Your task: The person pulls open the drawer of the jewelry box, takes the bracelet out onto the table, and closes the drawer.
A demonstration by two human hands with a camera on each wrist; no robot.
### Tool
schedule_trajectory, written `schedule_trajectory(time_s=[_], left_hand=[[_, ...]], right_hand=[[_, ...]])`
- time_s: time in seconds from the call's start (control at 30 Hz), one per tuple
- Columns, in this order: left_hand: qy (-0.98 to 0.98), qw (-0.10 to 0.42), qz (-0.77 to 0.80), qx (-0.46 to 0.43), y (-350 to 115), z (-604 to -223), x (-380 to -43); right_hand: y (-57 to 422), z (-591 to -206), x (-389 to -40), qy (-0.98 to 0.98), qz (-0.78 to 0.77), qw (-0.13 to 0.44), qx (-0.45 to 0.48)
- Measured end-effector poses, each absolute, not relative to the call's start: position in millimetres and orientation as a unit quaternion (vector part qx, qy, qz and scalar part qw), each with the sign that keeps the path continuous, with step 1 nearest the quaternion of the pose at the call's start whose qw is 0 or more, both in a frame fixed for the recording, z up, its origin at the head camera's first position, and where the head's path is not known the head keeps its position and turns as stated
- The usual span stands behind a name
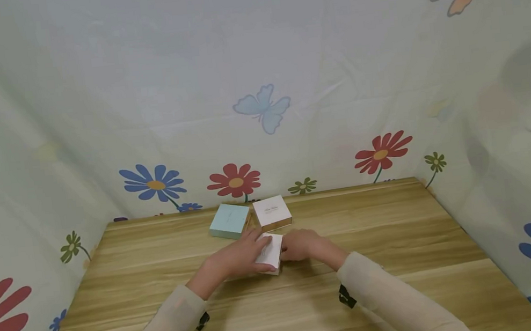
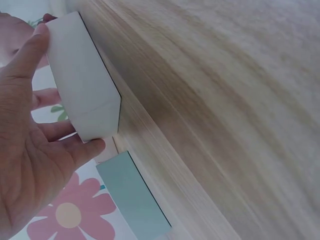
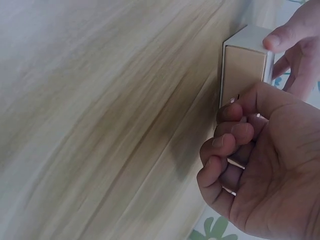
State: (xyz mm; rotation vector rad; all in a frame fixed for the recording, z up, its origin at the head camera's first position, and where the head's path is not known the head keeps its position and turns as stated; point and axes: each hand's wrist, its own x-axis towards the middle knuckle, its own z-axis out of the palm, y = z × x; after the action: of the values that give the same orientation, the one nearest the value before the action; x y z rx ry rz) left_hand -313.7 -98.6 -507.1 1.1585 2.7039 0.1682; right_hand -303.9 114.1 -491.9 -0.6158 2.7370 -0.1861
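Note:
My left hand [image 1: 243,254] grips a small white box [image 1: 270,252] on the table, thumb on the near side and fingers round the far side. In the left wrist view, the white box [image 2: 85,75] shows a plain long side between that hand's thumb and fingers. My right hand [image 1: 300,244] is at the box's right end, fingers curled. The right wrist view shows a tan drawer front [image 3: 245,70] in the white sleeve, with my right thumb and forefinger pinching at a small dark tab, mostly hidden by the fingertips.
A light teal box [image 1: 230,220] and another white box [image 1: 272,211] with tan sides lie behind my hands, side by side. The wood-grain table [image 1: 373,219] meets a flowered curtain [image 1: 182,115] at its back edge. Dark straps show under both sleeves.

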Motion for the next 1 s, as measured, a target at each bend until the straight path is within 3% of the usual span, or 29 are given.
schedule_trajectory(time_s=[0.57, 1.0], left_hand=[[0.913, 0.097, 0.061, 0.392, -99, -503, -313], [0.916, 0.107, 0.06, 0.383, -96, -502, -312]], right_hand=[[132, -497, -304, 0.958, -0.07, 0.18, -0.211], [142, -496, -297, 0.961, -0.078, 0.157, -0.212]])
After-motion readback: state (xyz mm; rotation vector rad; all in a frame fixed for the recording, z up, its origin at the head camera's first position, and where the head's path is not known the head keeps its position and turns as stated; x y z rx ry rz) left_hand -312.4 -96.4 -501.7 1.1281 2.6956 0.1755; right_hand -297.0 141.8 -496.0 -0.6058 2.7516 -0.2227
